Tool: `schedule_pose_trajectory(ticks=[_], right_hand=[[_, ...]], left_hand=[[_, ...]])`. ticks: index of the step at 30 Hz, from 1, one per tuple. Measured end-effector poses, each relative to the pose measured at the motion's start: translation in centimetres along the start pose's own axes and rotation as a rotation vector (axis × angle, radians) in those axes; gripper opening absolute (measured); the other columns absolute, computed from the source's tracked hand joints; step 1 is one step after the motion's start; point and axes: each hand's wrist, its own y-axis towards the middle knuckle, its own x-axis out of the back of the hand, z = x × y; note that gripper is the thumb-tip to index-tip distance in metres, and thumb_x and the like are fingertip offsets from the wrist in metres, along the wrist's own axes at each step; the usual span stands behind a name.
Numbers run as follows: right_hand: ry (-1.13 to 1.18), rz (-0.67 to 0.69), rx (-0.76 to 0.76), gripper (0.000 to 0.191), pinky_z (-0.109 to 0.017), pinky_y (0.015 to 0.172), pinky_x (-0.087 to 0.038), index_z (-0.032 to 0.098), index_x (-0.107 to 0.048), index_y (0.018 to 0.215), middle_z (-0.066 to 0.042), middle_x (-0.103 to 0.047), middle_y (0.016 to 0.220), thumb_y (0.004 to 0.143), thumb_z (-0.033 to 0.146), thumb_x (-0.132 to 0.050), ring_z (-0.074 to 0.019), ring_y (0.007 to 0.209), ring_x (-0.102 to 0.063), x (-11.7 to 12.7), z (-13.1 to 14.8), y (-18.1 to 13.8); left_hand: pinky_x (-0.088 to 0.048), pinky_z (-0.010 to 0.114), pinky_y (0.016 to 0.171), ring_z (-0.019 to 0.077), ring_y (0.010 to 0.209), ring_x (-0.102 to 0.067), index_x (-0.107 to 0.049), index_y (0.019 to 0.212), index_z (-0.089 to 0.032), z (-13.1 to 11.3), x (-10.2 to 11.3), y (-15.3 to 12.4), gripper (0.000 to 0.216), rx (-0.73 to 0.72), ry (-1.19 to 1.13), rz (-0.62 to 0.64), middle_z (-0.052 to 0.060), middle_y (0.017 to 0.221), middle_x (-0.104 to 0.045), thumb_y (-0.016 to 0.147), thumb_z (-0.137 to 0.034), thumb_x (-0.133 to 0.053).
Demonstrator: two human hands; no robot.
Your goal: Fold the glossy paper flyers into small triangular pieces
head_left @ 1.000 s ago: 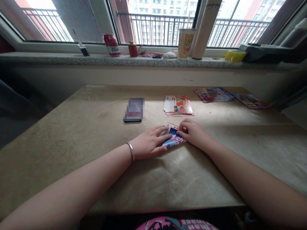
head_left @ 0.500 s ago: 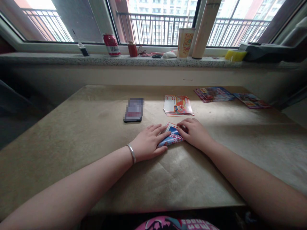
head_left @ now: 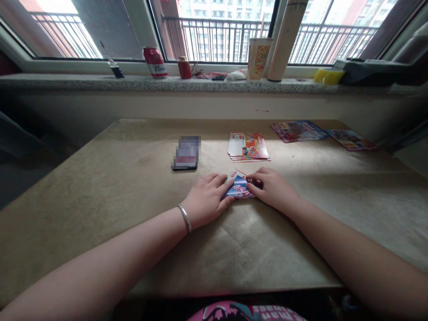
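Note:
A small folded colourful paper (head_left: pixel 239 188), blue and red with white print, lies on the tan table (head_left: pixel 133 187) between my hands. My left hand (head_left: pixel 207 199), with a silver bracelet on the wrist, presses its fingers down on the paper's left part. My right hand (head_left: pixel 274 188) pinches the paper's right edge with curled fingers. A stack of similar red and white leaflets (head_left: pixel 248 146) sits just beyond. A dark phone (head_left: pixel 186 153) lies to the left of that stack.
More colourful leaflets (head_left: pixel 298 131) and another sheet (head_left: pixel 351 140) lie at the far right of the table. The windowsill (head_left: pixel 100 83) holds a red can (head_left: pixel 155 62), a paper cup (head_left: pixel 258 58), a cardboard tube (head_left: pixel 285 40) and a yellow sponge (head_left: pixel 327 76).
The paper has been folded smaller and shifted slightly away from me. Both hands moved closer together over it, my left fingers curling in.

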Motion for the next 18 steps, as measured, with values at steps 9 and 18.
schedule_pose_trajectory(ticks=[9,18], right_hand=[[-0.028,-0.033,0.042,0.042,-0.046,0.095,-0.046,0.019,-0.069,0.112,-0.013,-0.065,0.114,0.086,0.049,-0.058,-0.0301,0.108,-0.055,-0.4,-0.1,-0.1],[0.166,-0.019,0.084,0.012,-0.043,0.096,-0.045,0.02,-0.063,0.074,-0.009,-0.069,0.115,0.083,0.029,-0.062,-0.0256,0.107,-0.06,-0.5,-0.6,0.2]], left_hand=[[-0.037,0.044,0.108,0.0268,0.121,-0.047,-0.032,0.147,-0.019,-0.6,0.5,-0.2,0.063,0.057,-0.155,-0.031,0.009,0.132,-0.054,0.09,-0.041,-0.05],[-0.046,0.038,0.098,0.0242,0.104,-0.057,-0.064,0.114,-0.015,1.4,1.7,-0.2,0.029,0.056,-0.079,-0.015,0.01,0.11,-0.064,0.088,-0.022,-0.051]])
